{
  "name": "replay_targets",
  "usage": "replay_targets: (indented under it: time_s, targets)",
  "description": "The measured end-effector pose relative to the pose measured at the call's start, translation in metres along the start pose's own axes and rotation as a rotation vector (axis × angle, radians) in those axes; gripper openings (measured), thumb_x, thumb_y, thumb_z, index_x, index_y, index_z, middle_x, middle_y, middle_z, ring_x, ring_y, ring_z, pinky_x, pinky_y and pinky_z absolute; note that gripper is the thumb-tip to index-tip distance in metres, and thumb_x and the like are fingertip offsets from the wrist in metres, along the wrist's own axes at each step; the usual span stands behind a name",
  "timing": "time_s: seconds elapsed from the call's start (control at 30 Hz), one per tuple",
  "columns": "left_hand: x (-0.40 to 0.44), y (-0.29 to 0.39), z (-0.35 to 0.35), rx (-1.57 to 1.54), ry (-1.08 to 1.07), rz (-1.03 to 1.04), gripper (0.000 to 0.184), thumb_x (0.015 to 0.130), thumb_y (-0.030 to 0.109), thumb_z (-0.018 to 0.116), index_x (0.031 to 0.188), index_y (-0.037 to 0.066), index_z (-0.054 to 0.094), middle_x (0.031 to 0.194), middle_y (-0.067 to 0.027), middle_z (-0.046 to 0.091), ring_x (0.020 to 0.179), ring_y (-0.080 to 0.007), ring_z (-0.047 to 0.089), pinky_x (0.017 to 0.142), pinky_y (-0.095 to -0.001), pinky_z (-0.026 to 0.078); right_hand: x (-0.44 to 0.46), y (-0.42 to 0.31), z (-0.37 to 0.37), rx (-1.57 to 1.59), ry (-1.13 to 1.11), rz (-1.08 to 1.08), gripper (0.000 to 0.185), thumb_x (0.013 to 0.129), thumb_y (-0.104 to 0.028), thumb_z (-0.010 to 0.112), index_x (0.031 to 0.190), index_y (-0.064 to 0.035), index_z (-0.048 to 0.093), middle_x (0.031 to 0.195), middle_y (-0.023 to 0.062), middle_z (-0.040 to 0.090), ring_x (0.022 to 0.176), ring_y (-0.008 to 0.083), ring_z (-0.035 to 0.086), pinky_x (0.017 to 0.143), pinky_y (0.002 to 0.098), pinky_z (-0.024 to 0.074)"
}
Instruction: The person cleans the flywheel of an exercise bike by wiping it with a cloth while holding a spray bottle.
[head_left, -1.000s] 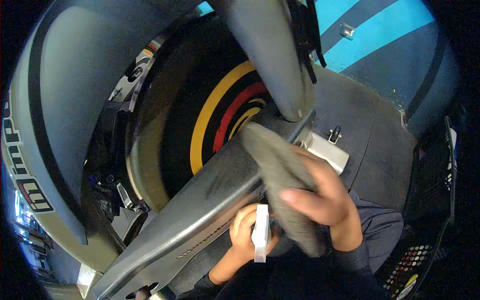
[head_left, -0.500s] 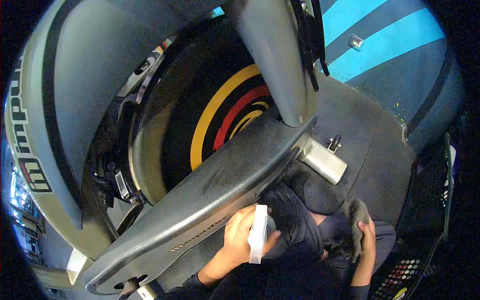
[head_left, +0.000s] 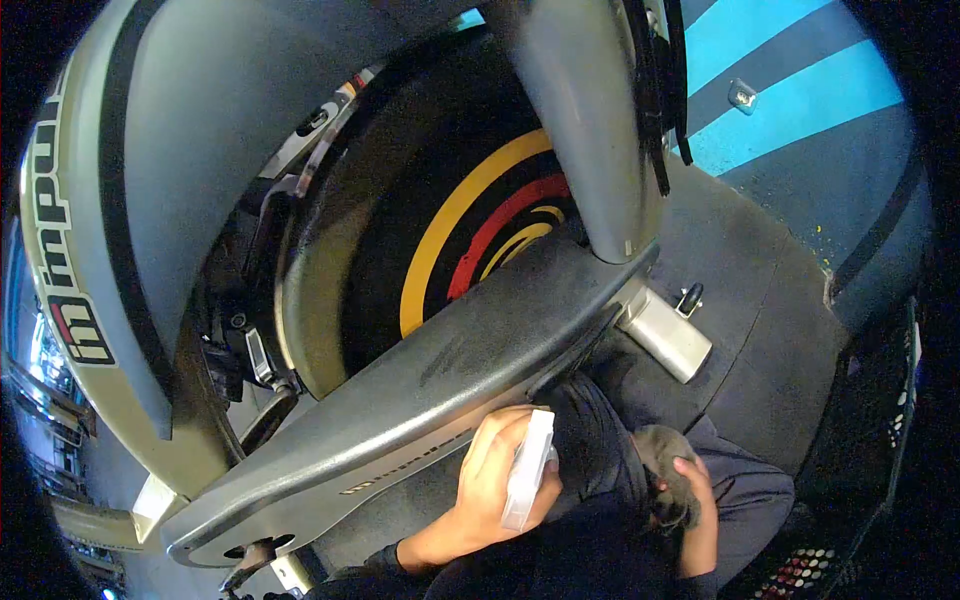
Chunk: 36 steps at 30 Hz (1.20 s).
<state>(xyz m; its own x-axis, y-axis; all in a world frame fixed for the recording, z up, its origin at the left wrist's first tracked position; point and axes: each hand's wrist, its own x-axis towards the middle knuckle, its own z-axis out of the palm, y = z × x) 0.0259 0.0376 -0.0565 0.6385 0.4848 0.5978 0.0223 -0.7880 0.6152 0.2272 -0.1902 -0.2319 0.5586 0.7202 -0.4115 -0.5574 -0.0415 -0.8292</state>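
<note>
My left hand (head_left: 497, 480) is wrapped round a spray bottle (head_left: 527, 470), whose long white plastic head shows from above. Most of the bottle is hidden by the head and my fingers. It is beside the lower grey housing (head_left: 430, 390) of the exercise machine. In my right hand (head_left: 697, 500) is a bunched grey cloth (head_left: 664, 458), held low over my dark-clothed legs (head_left: 745, 485). My right fingers curl over the cloth's right edge.
A tall grey upright panel (head_left: 190, 160) and a black disc with yellow and red arcs (head_left: 430, 250) belong to the machine. A silver foot (head_left: 665, 335) with a small wheel (head_left: 690, 298) rests on dark matting. A black perforated basket (head_left: 870, 470) stands at right.
My right hand has moved left and down with the cloth, which is now more bunched. The spray bottle has tilted slightly in my left hand. The view has shifted a little.
</note>
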Motion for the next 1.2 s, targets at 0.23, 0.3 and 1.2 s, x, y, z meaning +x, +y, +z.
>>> replay_targets:
  time_s: [0.23, 0.3, 1.2]
  targets:
    - [-0.005, 0.023, -0.003, 0.125, 0.130, -0.059, 0.088, 0.067, 0.003, 0.063, 0.141, -0.003, 0.015, 0.105, -0.0178, 0.054, 0.093, -0.0231, 0.055, 0.090, -0.0393, 0.042, 0.022, 0.016, 0.003, -0.126, 0.081, 0.201, 0.042, 0.080, -0.025, 0.066, 0.113, -0.0004, 0.057, 0.090, 0.0095, 0.065, 0.067, 0.0193, 0.062, 0.056, 0.0311, 0.0522]
    - [0.004, 0.024, 0.000, -0.028, 0.264, 0.047, 0.082, 0.063, -0.001, 0.064, 0.135, -0.008, 0.025, 0.100, -0.0200, 0.055, 0.086, -0.0266, 0.055, 0.083, -0.0396, 0.044, 0.030, 0.025, -0.009, -0.074, 0.058, 0.171, 0.042, 0.080, -0.025, 0.066, 0.113, -0.0002, 0.057, 0.088, 0.0101, 0.065, 0.062, 0.0201, 0.061, 0.054, 0.0314, 0.0520]
    - [-0.041, -0.046, 0.023, -0.025, 0.184, 0.077, 0.063, 0.061, 0.004, 0.068, 0.117, -0.003, 0.040, 0.107, -0.0212, 0.056, 0.088, -0.0351, 0.061, 0.077, -0.0391, 0.050, 0.004, -0.194, 0.324, -1.304, 0.087, -1.465, 0.048, 0.068, -0.021, 0.065, 0.109, 0.0037, 0.058, 0.119, 0.0155, 0.054, 0.095, 0.0276, 0.054, 0.077, 0.0354, 0.0467]
